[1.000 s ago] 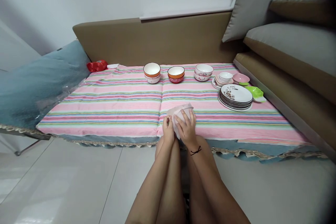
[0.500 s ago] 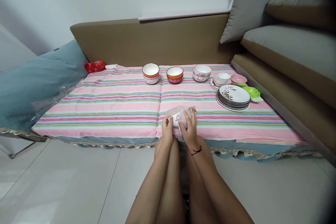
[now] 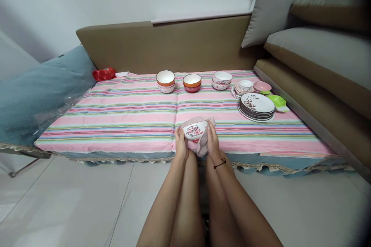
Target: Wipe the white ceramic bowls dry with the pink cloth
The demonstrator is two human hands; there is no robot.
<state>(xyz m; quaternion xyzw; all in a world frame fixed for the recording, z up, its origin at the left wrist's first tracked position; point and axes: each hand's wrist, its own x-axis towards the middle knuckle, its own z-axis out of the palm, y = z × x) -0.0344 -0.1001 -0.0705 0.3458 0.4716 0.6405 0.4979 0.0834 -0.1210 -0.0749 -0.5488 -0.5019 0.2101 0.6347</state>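
Between my hands, just over the front edge of the striped cloth (image 3: 116, 123), a white bowl (image 3: 193, 131) with a red and pink pattern is tilted on its side. My left hand (image 3: 181, 142) grips its left rim. On the other side my right hand (image 3: 213, 141) is closed on the bowl's right edge, together with a pinkish-grey cloth (image 3: 203, 146). That cloth hangs below the bowl and also shows behind it. The bowl's inside is hidden from me.
Along the back stand stacked bowls: orange-banded white ones (image 3: 165, 82), orange and red ones (image 3: 192, 83) and white patterned ones (image 3: 222, 80). Rightward are stacked plates (image 3: 257, 104), small dishes (image 3: 245, 85), a pink bowl (image 3: 262, 86), a green dish (image 3: 278, 102) and cushions (image 3: 313, 50). A red bundle (image 3: 104, 74) lies far left.
The bowl has turned so that more of its patterned side shows. My right hand has shifted from the cloth over its front to its right edge, uncovering it.
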